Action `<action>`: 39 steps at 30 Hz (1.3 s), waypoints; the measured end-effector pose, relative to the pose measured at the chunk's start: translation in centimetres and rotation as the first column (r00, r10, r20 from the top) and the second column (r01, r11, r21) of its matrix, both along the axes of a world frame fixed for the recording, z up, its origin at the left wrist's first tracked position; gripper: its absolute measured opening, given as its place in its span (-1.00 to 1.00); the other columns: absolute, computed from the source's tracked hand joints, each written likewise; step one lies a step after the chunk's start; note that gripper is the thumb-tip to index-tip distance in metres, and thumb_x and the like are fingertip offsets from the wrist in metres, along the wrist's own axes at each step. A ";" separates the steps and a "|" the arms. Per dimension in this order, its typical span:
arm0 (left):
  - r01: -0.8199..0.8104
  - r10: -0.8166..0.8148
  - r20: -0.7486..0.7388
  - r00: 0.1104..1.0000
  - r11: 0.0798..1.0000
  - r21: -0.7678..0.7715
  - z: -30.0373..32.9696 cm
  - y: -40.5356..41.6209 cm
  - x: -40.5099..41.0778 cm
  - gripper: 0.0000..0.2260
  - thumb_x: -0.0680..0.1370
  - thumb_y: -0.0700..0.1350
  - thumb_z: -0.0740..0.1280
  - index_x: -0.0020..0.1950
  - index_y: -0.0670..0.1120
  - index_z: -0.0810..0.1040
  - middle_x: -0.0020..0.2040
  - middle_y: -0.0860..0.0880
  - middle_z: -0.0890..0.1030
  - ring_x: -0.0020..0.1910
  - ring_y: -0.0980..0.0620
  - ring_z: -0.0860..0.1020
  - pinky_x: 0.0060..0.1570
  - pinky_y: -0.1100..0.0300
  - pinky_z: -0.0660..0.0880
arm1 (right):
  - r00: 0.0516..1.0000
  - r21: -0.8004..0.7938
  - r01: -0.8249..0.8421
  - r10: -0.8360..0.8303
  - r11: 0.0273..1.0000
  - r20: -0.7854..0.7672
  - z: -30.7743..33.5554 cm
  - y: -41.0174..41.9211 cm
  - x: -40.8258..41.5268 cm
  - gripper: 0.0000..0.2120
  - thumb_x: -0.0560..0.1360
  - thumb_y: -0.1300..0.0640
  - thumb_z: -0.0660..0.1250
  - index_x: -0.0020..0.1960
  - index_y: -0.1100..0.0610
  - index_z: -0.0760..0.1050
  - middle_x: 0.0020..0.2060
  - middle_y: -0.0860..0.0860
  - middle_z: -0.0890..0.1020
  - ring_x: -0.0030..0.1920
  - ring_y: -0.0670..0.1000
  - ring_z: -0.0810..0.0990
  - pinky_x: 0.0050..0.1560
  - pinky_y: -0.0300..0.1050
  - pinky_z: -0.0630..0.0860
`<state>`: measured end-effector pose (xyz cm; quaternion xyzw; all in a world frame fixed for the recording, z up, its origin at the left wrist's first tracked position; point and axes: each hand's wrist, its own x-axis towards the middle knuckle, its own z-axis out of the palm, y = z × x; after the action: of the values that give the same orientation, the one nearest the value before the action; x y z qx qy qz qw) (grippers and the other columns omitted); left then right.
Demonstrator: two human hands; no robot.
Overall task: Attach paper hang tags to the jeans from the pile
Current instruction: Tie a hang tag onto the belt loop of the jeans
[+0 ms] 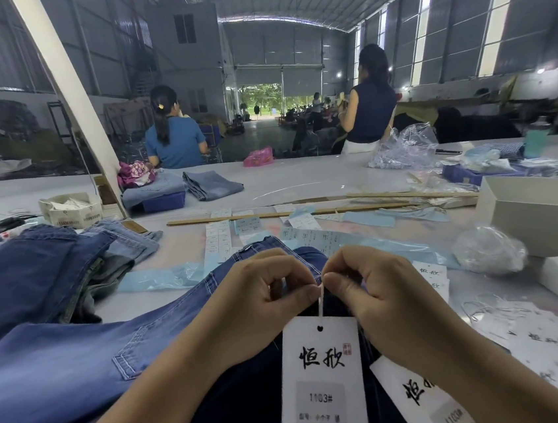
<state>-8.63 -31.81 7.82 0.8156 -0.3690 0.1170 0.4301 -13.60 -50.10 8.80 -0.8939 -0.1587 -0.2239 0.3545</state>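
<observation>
From the head camera, the jeans (80,363) lie spread across the grey table (302,181) directly below the viewer. At their waistband, the left hand (263,302) and right hand (379,290) meet, each pinching the white string (321,301) between thumb and forefinger. The hang tag (321,379) dangles from that string over the jeans, with a second tag (428,399) just to its right. Left of the jeans sits the pile of denim (36,271).
</observation>
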 end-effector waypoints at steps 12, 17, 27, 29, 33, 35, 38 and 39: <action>0.071 -0.091 -0.315 0.945 0.995 -0.075 1.0 -0.1 -0.1 -0.77 0.49 0.01 0.26 -0.34 0.00 0.37 -0.42 0.07 0.30 -0.44 0.08 0.22 -0.44 0.20 0.14 | 0.997 0.412 -0.054 0.073 0.910 -0.030 0.9 -2.7 -1.3 -0.64 0.53 0.33 0.34 -0.15 -0.15 0.44 -0.38 0.12 0.55 -0.26 0.30 0.55 -0.16 0.30 0.56; -0.013 -0.123 -0.436 0.891 0.955 -0.296 0.2 0.3 0.9 -0.78 0.48 0.06 0.32 -0.27 -0.04 0.48 -0.41 0.03 0.36 -0.41 0.00 0.28 -0.43 0.28 0.24 | 0.994 0.437 -0.030 0.071 0.899 -0.078 0.9 -3.7 -0.9 -0.78 0.55 0.38 0.29 -0.06 0.06 0.51 -0.35 0.04 0.65 -0.35 -0.02 0.59 -0.27 -0.15 0.57; 0.135 -0.140 -0.337 0.931 0.990 -0.037 0.3 -0.6 0.1 -0.78 0.43 0.17 0.44 0.05 0.20 0.62 -0.18 0.19 0.52 -0.20 0.22 0.53 -0.17 0.29 0.47 | 0.991 0.695 -0.018 0.104 0.719 -0.083 0.2 -1.9 -0.1 -0.72 0.57 0.34 0.28 -0.14 0.06 0.66 -0.37 -0.06 0.62 -0.34 -0.03 0.61 -0.21 -0.06 0.59; 0.086 -0.070 -0.223 0.972 0.994 0.063 0.4 -1.2 -0.2 -0.82 0.46 0.12 0.47 0.04 0.18 0.64 -0.10 0.19 0.52 -0.12 0.19 0.59 -0.22 0.31 0.52 | 0.991 0.730 -0.045 0.121 0.682 -0.052 0.3 -1.7 -0.1 -0.67 0.56 0.35 0.28 -0.17 0.00 0.67 -0.36 -0.03 0.63 -0.34 0.00 0.61 -0.24 -0.12 0.57; 0.056 -0.046 -0.223 0.974 0.998 0.039 0.7 -1.4 -0.4 -0.91 0.55 0.01 0.41 0.01 0.11 0.69 -0.11 0.13 0.54 -0.08 0.11 0.59 -0.12 0.16 0.57 | 0.993 0.803 -0.111 0.094 0.585 0.068 0.6 -1.9 -0.2 -0.63 0.51 0.42 0.29 -0.22 0.00 0.67 -0.37 0.00 0.62 -0.37 -0.02 0.57 -0.25 -0.16 0.59; 0.046 -0.053 -0.255 0.966 0.998 -0.032 0.8 -1.2 -0.5 -0.89 0.59 -0.07 0.37 -0.02 0.09 0.70 -0.11 0.13 0.56 -0.11 0.16 0.57 -0.13 0.25 0.51 | 0.991 0.830 -0.120 0.022 0.545 0.129 0.5 -2.0 -0.4 -0.62 0.51 0.43 0.27 -0.23 0.02 0.66 -0.36 0.00 0.62 -0.38 -0.04 0.56 -0.25 -0.14 0.58; -0.003 -0.001 -0.182 0.983 1.000 -0.025 0.9 -1.3 -0.7 -0.86 0.60 -0.09 0.35 0.01 0.13 0.66 -0.09 0.22 0.52 -0.16 0.23 0.50 -0.17 0.43 0.40 | 0.975 0.887 -0.170 -0.055 0.429 0.214 0.1 -1.7 -0.9 -0.61 0.52 0.44 0.24 -0.26 0.04 0.65 -0.38 -0.01 0.59 -0.40 -0.06 0.53 -0.21 -0.11 0.62; -0.014 0.013 -0.150 0.989 1.000 -0.002 0.9 -1.4 -0.9 -0.86 0.59 -0.09 0.35 0.03 0.14 0.65 -0.07 0.25 0.50 -0.12 0.23 0.51 -0.14 0.44 0.40 | 0.967 0.894 -0.195 -0.071 0.402 0.243 0.1 -1.6 -1.0 -0.62 0.52 0.43 0.24 -0.26 0.04 0.64 -0.39 0.00 0.57 -0.40 -0.06 0.52 -0.17 -0.06 0.64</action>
<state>-9.48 -33.20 8.69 0.8240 -0.3299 0.0587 0.4569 -14.64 -51.69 8.87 -0.5139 -0.0859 -0.3680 0.7701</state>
